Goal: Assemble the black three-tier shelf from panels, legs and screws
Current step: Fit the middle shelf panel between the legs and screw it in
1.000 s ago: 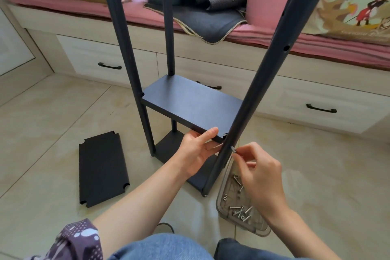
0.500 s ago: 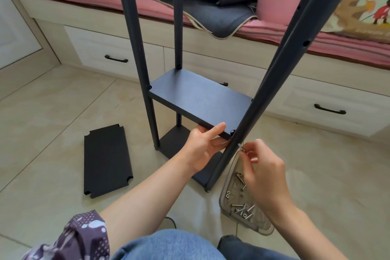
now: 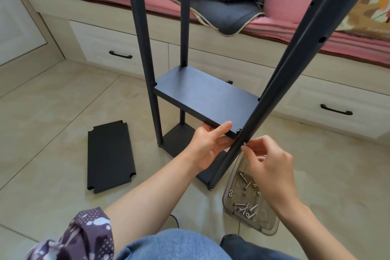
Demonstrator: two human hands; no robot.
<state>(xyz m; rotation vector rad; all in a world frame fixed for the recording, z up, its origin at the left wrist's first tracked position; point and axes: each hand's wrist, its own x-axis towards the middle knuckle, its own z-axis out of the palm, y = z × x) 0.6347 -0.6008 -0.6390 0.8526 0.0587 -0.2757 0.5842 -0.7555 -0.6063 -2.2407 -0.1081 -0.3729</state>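
Our left hand [image 3: 207,143] grips the middle panel [image 3: 205,100] at its corner; our right hand [image 3: 268,167] pinches a screw [image 3: 244,144] against the near leg [image 3: 280,82] (holes may misalign, dropping it).

beige tiled floor [image 3: 52,116]: loose black panel [image 3: 109,156], shelf frame [image 3: 202,99], clear screw tray [image 3: 249,202].

Matt black panel [image 3: 205,99]; smooth, dark, faintly sheened leg [image 3: 295,65]; shiny metal screws [image 3: 245,209] in a clear plastic tray [image 3: 272,228]; glossy beige floor tiles [image 3: 52,112].
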